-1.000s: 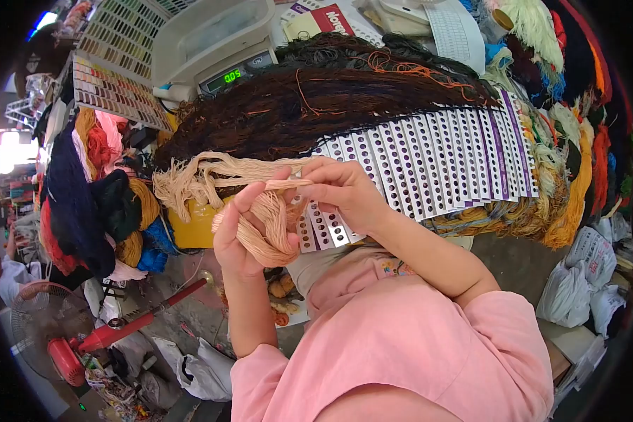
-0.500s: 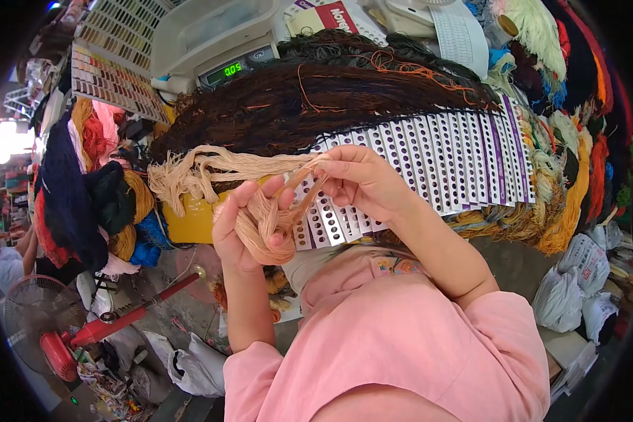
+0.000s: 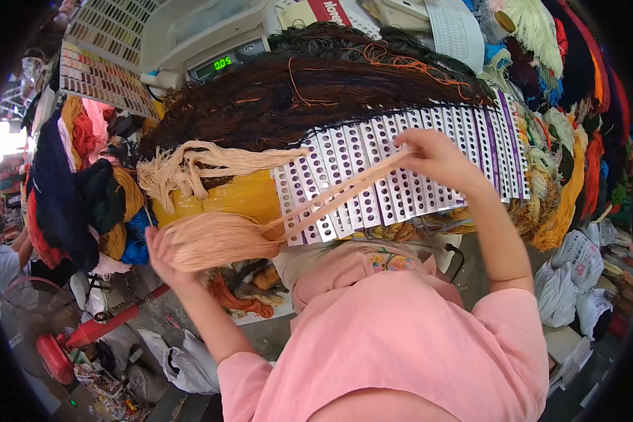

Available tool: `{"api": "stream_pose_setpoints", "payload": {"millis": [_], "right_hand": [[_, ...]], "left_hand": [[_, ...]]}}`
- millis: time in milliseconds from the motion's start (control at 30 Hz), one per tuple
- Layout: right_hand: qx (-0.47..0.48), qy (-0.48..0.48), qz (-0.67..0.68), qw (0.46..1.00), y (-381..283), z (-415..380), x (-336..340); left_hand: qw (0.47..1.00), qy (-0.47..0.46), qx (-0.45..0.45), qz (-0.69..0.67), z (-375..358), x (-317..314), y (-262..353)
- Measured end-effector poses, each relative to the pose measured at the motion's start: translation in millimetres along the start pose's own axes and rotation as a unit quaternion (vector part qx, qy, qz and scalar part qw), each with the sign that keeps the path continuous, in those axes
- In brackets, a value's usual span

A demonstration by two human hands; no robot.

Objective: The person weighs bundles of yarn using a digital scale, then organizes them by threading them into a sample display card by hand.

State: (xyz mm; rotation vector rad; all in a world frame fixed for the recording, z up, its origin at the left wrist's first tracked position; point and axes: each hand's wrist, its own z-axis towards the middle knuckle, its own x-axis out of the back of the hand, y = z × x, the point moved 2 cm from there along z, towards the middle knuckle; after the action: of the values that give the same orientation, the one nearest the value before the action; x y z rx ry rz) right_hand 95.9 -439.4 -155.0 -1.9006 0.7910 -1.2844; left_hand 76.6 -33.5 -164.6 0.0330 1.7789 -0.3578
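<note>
A peach skein of thread point(image 3: 221, 243) is stretched between my two hands above the front of the table. My left hand point(image 3: 167, 259) is closed round its wide bundled end at the left, with some fingers hidden by the thread. At the right, my right hand point(image 3: 436, 156) pinches the narrow end, where two thin bands of strands run taut. Behind the skein, another pale peach hank point(image 3: 218, 160) lies on a yellow surface point(image 3: 243, 200). White punched cards with rows of holes point(image 3: 373, 151) lie below my right hand.
Dark brown hanks point(image 3: 316, 95) are heaped behind the cards. Further back stand a scale point(image 3: 225, 46) reading 0.05 and a color sample chart point(image 3: 102, 77). Colored hanks hang at both sides. A red fan point(image 3: 56, 355) stands at lower left; another person's arm point(image 3: 22, 246) shows beyond.
My hands have moved apart, the left one left and the right one right. The skein, bunched in my left hand before, is now drawn out long between them.
</note>
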Motion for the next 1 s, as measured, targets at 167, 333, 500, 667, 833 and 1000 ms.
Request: {"api": "stream_pose_setpoints", "payload": {"millis": [167,333,500,667,833,1000], "right_hand": [[-0.087,0.001,-0.090,0.992,1.5,-31.2,76.3],[-0.025,0.100,0.374,0.922,5.5,-73.0,176.5],[0.249,0.269,0.678,0.637,30.3,-148.9,313.7],[0.228,0.538,0.228,0.779,1.8,-120.6,287.0],[0.018,0.183,0.273,0.944,-5.8,27.6,67.4],[0.008,0.102,0.121,0.987,21.7,78.3,-58.1]], "left_hand": [[0.987,0.046,-0.145,0.049,-78.4,30.1,125.3],[0.904,0.156,-0.387,0.094,-180.2,79.5,277.5],[0.811,0.304,-0.476,0.155,-159.4,62.1,227.2],[0.907,0.240,-0.155,0.310,-49.3,78.2,120.1],[0.859,0.224,0.073,0.455,71.7,45.5,-56.7],[0.650,0.207,0.173,0.711,128.6,66.6,-143.1]]}}
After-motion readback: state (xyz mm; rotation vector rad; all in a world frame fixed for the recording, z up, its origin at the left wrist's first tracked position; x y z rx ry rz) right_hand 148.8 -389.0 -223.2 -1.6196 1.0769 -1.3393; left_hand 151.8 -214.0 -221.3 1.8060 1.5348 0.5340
